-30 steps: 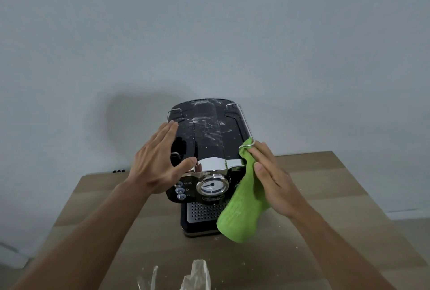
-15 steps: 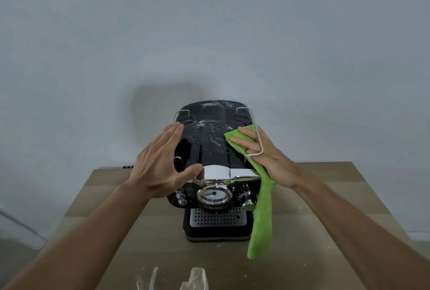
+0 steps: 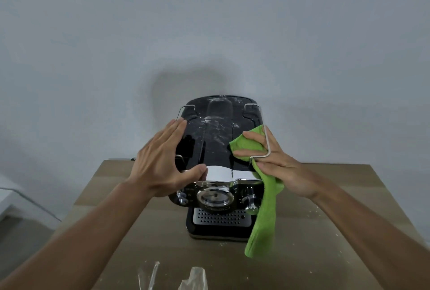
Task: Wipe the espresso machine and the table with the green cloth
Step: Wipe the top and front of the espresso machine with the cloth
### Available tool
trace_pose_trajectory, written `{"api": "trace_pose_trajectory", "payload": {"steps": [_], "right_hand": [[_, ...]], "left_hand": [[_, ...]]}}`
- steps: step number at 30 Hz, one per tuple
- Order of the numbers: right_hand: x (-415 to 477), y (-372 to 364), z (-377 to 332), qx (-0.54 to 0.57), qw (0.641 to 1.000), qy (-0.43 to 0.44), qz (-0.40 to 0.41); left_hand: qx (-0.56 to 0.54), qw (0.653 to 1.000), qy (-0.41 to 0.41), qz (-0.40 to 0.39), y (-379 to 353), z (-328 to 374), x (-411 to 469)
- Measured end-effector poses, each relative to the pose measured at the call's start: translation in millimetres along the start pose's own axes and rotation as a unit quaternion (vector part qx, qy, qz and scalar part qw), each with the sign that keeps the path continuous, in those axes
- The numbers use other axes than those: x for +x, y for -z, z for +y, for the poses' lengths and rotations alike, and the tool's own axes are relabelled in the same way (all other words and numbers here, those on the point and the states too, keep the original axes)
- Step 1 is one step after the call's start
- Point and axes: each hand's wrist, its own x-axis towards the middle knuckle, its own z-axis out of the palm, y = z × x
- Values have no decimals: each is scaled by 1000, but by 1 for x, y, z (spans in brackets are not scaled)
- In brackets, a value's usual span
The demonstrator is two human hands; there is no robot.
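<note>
A black and chrome espresso machine (image 3: 218, 131) stands on the wooden table (image 3: 325, 231), its glossy top smeared with white dust. My left hand (image 3: 162, 161) lies flat against the machine's left top edge, thumb on the chrome front strip. My right hand (image 3: 272, 161) presses the green cloth (image 3: 246, 144) onto the right side of the top, fingers straight, reaching under the wire rail (image 3: 267, 147). The rest of the cloth hangs down the machine's right front side to just above the table.
Crumpled clear plastic (image 3: 193, 278) lies at the table's near edge. White crumbs are scattered on the table to the right of the machine. A grey wall stands close behind the machine.
My right hand has carried the cloth from the machine's right front corner up onto the top. The left hand has kept its hold on the left side.
</note>
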Motion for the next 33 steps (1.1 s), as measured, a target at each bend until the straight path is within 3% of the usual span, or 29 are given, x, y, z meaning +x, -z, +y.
{"api": "trace_pose_trajectory", "payload": {"steps": [4,8,15,17,22,26,33], "right_hand": [[5,4,-5,23,1000,-7,-12],[11,2,0,-134,989,-8,57],[-8,-37,-8,72,984,27,162],[-7,-27,-2,46,990,36,132],[30,17,21,-202,972,89,79],[37,16,18,-166,982,15,86],[26,11,12,-190,969,130,88]], "left_hand": [[-7,1000,2,2,-1,0,1],[-8,1000,3,7,-1,-1,3],[-10,1000,1,8,-1,0,-1],[-6,1000,-2,7,-1,0,0],[-6,1000,-2,8,-2,-1,2],[0,1000,-3,11,-1,-2,1],[-11,1000,-4,15,-3,-1,1]]}}
